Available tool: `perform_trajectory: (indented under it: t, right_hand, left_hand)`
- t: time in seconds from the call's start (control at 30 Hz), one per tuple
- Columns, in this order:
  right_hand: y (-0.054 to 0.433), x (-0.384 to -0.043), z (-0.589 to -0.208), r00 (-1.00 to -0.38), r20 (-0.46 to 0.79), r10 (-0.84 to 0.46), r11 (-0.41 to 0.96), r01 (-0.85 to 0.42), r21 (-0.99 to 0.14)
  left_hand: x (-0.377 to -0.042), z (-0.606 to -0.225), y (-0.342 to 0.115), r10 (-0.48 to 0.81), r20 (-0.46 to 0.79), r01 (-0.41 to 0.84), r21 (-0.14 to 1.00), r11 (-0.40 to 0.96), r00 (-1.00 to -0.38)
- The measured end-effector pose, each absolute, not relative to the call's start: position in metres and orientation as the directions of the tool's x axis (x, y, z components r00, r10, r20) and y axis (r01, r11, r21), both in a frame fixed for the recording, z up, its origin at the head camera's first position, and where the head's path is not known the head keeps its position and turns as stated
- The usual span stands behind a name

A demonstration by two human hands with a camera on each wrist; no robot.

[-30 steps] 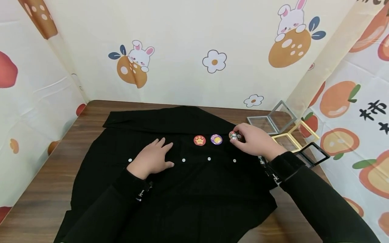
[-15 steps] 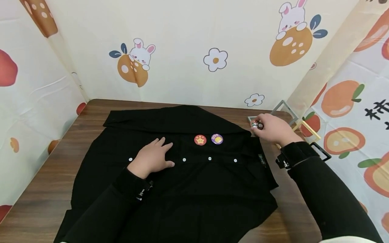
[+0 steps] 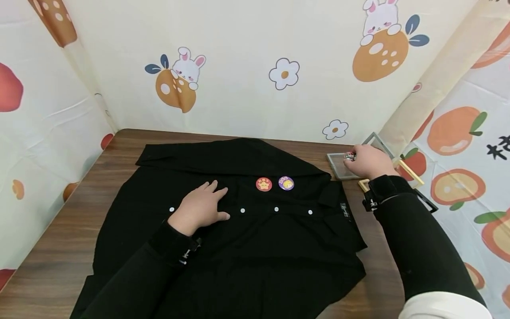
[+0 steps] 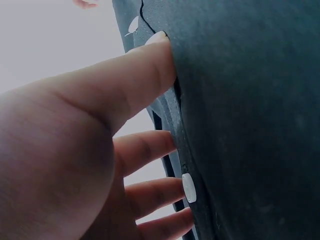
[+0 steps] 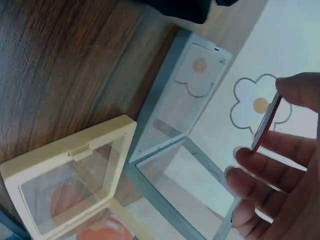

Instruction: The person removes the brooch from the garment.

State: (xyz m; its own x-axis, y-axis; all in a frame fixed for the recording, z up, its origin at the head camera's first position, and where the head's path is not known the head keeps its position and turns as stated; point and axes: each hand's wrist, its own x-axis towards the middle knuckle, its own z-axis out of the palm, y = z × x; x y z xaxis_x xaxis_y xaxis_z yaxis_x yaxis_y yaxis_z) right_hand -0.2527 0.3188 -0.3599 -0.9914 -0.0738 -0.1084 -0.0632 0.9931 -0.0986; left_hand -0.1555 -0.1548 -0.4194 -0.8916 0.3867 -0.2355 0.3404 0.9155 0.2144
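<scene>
A black buttoned shirt [image 3: 255, 257] lies spread on the wooden table. My left hand [image 3: 200, 209] rests on it with fingers spread beside the row of white buttons; in the left wrist view, the thumb and fingertips touch the cloth near a button [image 4: 189, 188]. Two round badges, one red [image 3: 264, 184] and one purple [image 3: 286, 183], sit on the shirt above the buttons. At the back right my right hand [image 3: 369, 162] pinches a round badge [image 5: 267, 121], seen edge-on in the right wrist view with a red rim. The hand is over the open grey display frame [image 3: 338, 165].
Beside the grey frame stands an open pale yellow frame [image 5: 70, 155], its clear panes showing. A black frame [image 3: 427, 201] is partly hidden behind the right sleeve. Printed fabric walls [image 3: 239, 88] enclose the table [image 3: 59, 248] at the back and both sides.
My right hand has carried its badge from the shirt, beside the purple badge, rightward and back to the grey frame. My left hand has stayed in place on the shirt.
</scene>
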Motion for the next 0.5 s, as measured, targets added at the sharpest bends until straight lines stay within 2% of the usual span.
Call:
perform_trajectory:
  t: [0.23,0.5]
  right_hand:
    - [0.326,-0.27,-0.372,-0.99,-0.134,-0.047,0.998,-0.04,-0.058]
    - [0.329,-0.293,-0.389,-0.969,-0.245,-0.029,0.998,-0.014,-0.064]
  left_hand:
    - [-0.157,-0.415,-0.148,0.375,-0.219,0.33,0.217,0.919,-0.901]
    - [-0.161,-0.416,-0.144,0.354,-0.239,0.304,0.222,0.926,-0.904]
